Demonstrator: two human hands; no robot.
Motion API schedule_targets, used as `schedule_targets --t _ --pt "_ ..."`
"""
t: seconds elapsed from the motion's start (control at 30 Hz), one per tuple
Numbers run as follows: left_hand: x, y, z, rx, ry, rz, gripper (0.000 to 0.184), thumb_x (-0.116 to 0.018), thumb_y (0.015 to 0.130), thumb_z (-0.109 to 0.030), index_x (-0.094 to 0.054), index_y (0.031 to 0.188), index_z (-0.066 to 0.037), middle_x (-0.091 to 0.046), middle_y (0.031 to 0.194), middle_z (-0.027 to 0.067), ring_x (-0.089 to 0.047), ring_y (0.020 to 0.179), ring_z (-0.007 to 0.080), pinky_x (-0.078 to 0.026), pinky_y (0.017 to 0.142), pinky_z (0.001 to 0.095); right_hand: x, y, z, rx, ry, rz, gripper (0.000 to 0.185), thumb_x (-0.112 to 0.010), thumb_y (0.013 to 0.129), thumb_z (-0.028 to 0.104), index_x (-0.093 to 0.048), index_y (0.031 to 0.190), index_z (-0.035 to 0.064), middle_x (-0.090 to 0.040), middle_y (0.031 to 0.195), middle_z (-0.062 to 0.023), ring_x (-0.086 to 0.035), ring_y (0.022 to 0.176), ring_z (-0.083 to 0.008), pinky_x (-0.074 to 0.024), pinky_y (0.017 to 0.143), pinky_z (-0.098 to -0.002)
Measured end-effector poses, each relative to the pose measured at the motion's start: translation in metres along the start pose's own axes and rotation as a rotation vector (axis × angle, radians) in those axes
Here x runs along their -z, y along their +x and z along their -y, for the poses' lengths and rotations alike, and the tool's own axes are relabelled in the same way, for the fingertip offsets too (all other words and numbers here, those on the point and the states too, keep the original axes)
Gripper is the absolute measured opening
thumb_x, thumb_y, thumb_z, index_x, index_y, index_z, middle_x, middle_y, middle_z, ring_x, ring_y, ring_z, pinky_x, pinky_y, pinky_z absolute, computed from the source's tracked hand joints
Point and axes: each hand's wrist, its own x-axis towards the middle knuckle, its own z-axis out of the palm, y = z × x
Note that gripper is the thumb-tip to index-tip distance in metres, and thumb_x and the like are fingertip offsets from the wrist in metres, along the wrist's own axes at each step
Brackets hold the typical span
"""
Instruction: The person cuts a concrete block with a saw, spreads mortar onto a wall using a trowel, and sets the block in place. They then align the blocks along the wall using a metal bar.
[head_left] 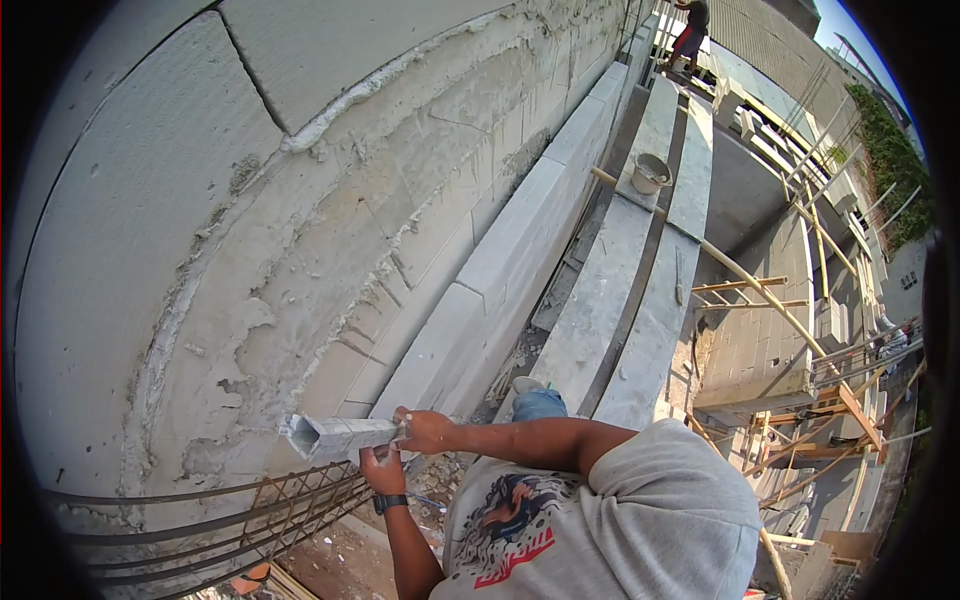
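Note:
My right hand [425, 431] is closed round a pale hollow rectangular metal tube [348, 436] smeared with mortar. Its open end points to the left, close to the wall, and its other end is hidden by my hands. Just below, my left hand [382, 470], with a dark watch on the wrist, grips the same tube from underneath. Beside the tube rises the block wall [330, 250], partly coated with rough, uneven mortar. Below my hands, several steel reinforcing bars [230, 535] stick out in a tied cage.
Long grey planks [600, 300] form a walkway along the wall, with a mortar bucket [650, 173] and a thin tool [679, 275] on them. A ledge of white blocks [525, 215] runs alongside. Bamboo poles [770, 300] stand at the right, over a drop. Another person [690, 35] stands at the far end.

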Motion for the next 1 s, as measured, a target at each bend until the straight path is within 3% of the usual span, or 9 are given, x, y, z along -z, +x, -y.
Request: schedule_targets --t 0.03,0.13,0.23,0.33,0.43,0.53,0.7,0.9,1.0 --pt "-0.003 0.001 0.015 -0.068 0.019 -0.029 0.035 -0.078 0.079 -0.003 -0.065 0.111 0.003 -0.070 0.104 0.0184 -0.073 0.081 0.0297 -0.057 0.074 0.0399 0.002 0.001 0.001 0.002 0.005 0.013 0.064 -0.073 0.087 0.048 -0.047 0.123 0.0011 -0.069 0.093 -0.0285 -0.068 0.093 -0.0475 -0.0523 0.082 -0.0544" --pt "0.002 -0.002 -0.015 0.047 0.045 0.011 0.032 -0.078 0.079 -0.003 -0.064 0.106 0.003 -0.069 0.102 0.0187 -0.072 0.084 0.0320 -0.056 0.075 0.0418 -0.007 0.002 -0.007 0.016 -0.027 -0.047 0.062 -0.073 0.087 0.047 -0.050 0.124 0.0037 -0.068 0.093 -0.0270 -0.068 0.092 -0.0466 -0.0518 0.081 -0.0538" --pt "0.001 -0.002 -0.027 -0.021 0.093 -0.024 0.032 -0.076 0.082 -0.004 -0.063 0.111 0.003 -0.073 0.097 0.0159 -0.073 0.083 0.0286 -0.057 0.076 0.0398 -0.004 -0.001 -0.007 0.005 0.019 -0.034 0.063 -0.073 0.087 0.046 -0.049 0.126 0.0032 -0.068 0.093 -0.0281 -0.068 0.091 -0.0473 -0.0513 0.081 -0.0540" --pt "-0.002 -0.005 -0.010 -0.068 0.162 -0.059 0.033 -0.080 0.079 -0.007 -0.062 0.106 0.002 -0.068 0.099 0.0182 -0.070 0.086 0.0315 -0.055 0.077 0.0421 -0.002 -0.004 -0.004 0.000 0.009 -0.016 0.064 -0.073 0.087 0.046 -0.048 0.128 0.0031 -0.068 0.091 -0.0271 -0.068 0.090 -0.0463 -0.0511 0.080 -0.0532" --pt "-0.002 -0.011 0.001 0.027 0.228 -0.044 0.040 -0.081 0.079 -0.008 -0.061 0.112 0.002 -0.067 0.101 0.0187 -0.071 0.084 0.0303 -0.055 0.077 0.0409 -0.004 -0.007 -0.003 -0.020 0.002 0.000 0.064 -0.072 0.088 0.045 -0.046 0.130 0.0032 -0.069 0.089 -0.0251 -0.069 0.088 -0.0446 -0.0513 0.079 -0.0523" --pt "0.000 -0.015 -0.020 0.027 0.099 -0.030 0.047 -0.083 0.079 -0.010 -0.060 0.119 0.002 -0.066 0.107 0.0182 -0.071 0.086 0.0302 -0.055 0.078 0.0411 -0.006 -0.009 -0.008 -0.001 0.009 -0.008 0.066 -0.072 0.089 0.044 -0.044 0.133 0.0032 -0.070 0.086 -0.0223 -0.070 0.087 -0.0430 -0.0519 0.078 -0.0503" --pt "0.003 -0.021 -0.024 0.076 0.005 -0.029 0.054 -0.080 0.080 -0.008 -0.060 0.130 -0.005 -0.067 0.121 0.0129 -0.071 0.091 0.0237 -0.056 0.071 0.0332 -0.014 -0.010 -0.014 0.005 0.004 -0.023 0.072 -0.072 0.088 0.043 -0.042 0.137 0.0007 -0.072 0.087 -0.0206 -0.071 0.087 -0.0402 -0.0532 0.079 -0.0487" --pt "0.006 -0.014 -0.028 0.146 0.044 0.022 0.038 -0.077 0.085 -0.008 -0.061 0.119 -0.001 -0.070 0.112 0.0137 -0.070 0.089 0.0213 -0.055 0.078 0.0348 -0.017 -0.007 -0.014 -0.023 0.045 -0.044 0.073 -0.075 0.087 0.043 -0.046 0.136 -0.0026 -0.071 0.082 -0.0163 -0.072 0.080 -0.0336 -0.0546 0.074 -0.0448" --pt "0.014 -0.006 -0.045 0.124 0.063 0.030 0.033 -0.073 0.087 -0.009 -0.062 0.118 0.000 -0.070 0.110 0.0144 -0.070 0.094 0.0213 -0.054 0.083 0.0353 -0.011 -0.006 -0.010 -0.019 0.113 -0.006 0.070 -0.075 0.087 0.044 -0.045 0.131 -0.0018 -0.069 0.098 -0.0312 -0.069 0.097 -0.0490 -0.0533 0.083 -0.0539"
